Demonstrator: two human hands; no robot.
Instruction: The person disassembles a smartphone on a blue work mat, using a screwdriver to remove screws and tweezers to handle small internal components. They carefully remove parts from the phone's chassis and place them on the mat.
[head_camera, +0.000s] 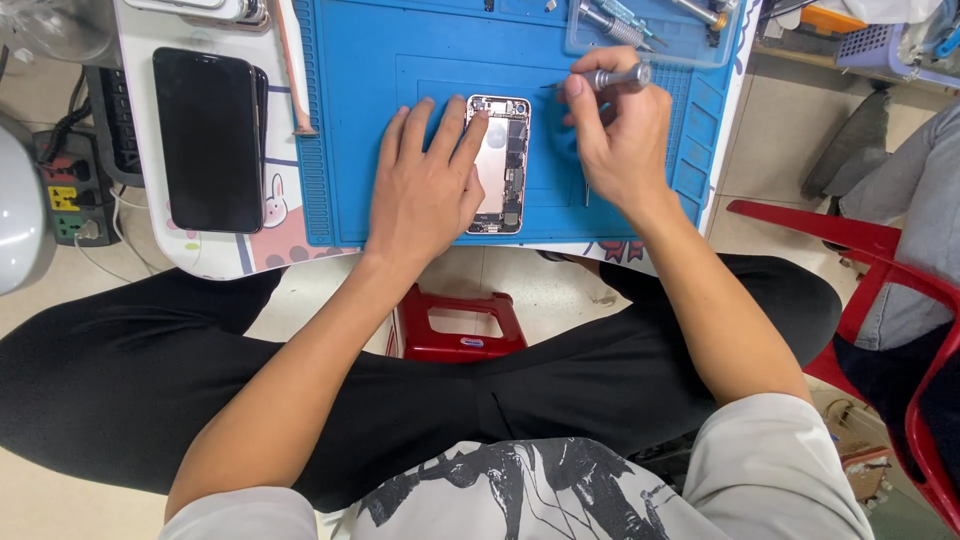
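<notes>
Under the head camera, on the blue work mat (380, 80), an opened phone body (500, 165) is lying with its insides facing up. The left hand (425, 185) is resting flat over the phone's left edge, fingers spread and loosely extended, gripping nothing but pressing the phone down onto the mat. Just to the right of that hand, the right hand (615, 135) is curled closed around a small grey screwdriver (612, 77), thumb and forefinger pinching the shaft, with the tip pointing left, just beyond the phone's top right corner.

To do this step well, I would judge that the left hand should be keeping steady downward pressure so the phone is not sliding, while the right hand is lowering the tip squarely into a screw head before turning.

Further left of the left hand, a black phone (208, 140) is lying face up on the white surface (215, 250).
</notes>
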